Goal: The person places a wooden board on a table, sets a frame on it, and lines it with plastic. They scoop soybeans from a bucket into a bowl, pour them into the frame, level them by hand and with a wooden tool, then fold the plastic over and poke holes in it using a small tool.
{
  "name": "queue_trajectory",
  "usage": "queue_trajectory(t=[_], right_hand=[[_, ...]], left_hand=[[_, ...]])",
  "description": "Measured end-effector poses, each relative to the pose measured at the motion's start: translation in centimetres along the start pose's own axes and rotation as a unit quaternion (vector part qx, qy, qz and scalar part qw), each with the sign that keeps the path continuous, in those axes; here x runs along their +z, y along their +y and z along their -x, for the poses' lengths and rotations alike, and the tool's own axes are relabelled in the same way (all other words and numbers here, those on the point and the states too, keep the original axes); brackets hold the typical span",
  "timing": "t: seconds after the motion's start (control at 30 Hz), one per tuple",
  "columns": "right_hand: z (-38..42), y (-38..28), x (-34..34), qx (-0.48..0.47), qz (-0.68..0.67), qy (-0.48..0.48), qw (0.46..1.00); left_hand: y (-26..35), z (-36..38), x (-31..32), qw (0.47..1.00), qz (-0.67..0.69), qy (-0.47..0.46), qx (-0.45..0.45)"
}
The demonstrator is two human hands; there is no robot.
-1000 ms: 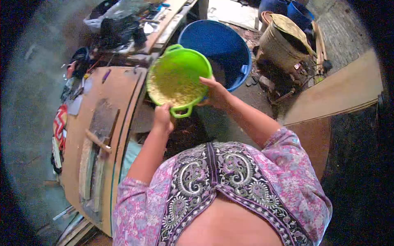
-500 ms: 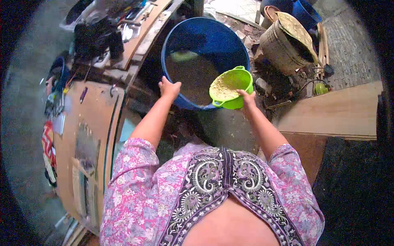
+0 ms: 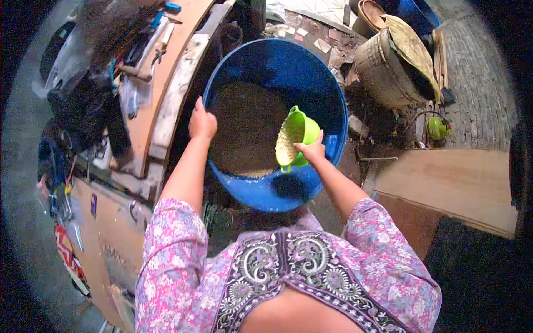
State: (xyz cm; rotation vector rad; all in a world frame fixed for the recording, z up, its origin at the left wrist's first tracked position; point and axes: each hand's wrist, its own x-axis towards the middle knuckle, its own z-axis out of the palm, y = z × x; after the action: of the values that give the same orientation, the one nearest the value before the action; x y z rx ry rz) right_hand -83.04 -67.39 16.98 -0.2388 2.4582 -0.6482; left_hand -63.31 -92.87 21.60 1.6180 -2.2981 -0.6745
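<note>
A large blue barrel (image 3: 255,194) stands open in front of me, with dark brown loose material (image 3: 244,127) covering its bottom. A patch of pale grains (image 3: 255,173) lies along the near edge of that material. My left hand (image 3: 202,122) is closed on the barrel's left rim. Over the right part of the opening, my right hand (image 3: 312,151) grips a bright green two-handled bowl (image 3: 308,132), thumb at its near edge. The bowl is tipped steeply to the left, and pale yellowish grains coat its inside. Whether grains are falling cannot be made out.
To the left, a cluttered workbench (image 3: 186,66) holds a hammer (image 3: 135,72), pliers (image 3: 159,56) and a black bag (image 3: 83,111). A worn bucket with a sacking cover (image 3: 383,69) stands back right. Wooden boards (image 3: 449,186) lie at right, near a small green device (image 3: 437,128).
The green bowl has moved inward over the barrel and tipped further left. The barrel appears nearer and lower in view, and my left hand still grips its rim.
</note>
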Motion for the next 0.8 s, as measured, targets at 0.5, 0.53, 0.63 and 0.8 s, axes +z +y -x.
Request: queue_trajectory(t=[0.5, 0.53, 0.63, 0.8], right_hand=[[-22.5, -4.0, 14.2, -0.01, 0.27, -0.252, 0.929], [-23.6, -3.8, 15.3, -0.015, 0.264, -0.237, 0.935], [-26.6, -4.1, 19.0, -0.03, 0.221, -0.188, 0.957], [-27.7, -3.5, 24.2, -0.074, 0.183, -0.19, 0.962]], left_hand=[[0.5, -0.1, -0.3, 0.998, 0.055, 0.022, -0.001], [0.5, -0.1, -0.3, 0.999, 0.05, 0.021, -0.004], [0.3, 0.0, -0.4, 0.999, 0.041, 0.008, -0.01], [0.0, 0.2, -0.5, 0.996, 0.078, -0.013, -0.043]])
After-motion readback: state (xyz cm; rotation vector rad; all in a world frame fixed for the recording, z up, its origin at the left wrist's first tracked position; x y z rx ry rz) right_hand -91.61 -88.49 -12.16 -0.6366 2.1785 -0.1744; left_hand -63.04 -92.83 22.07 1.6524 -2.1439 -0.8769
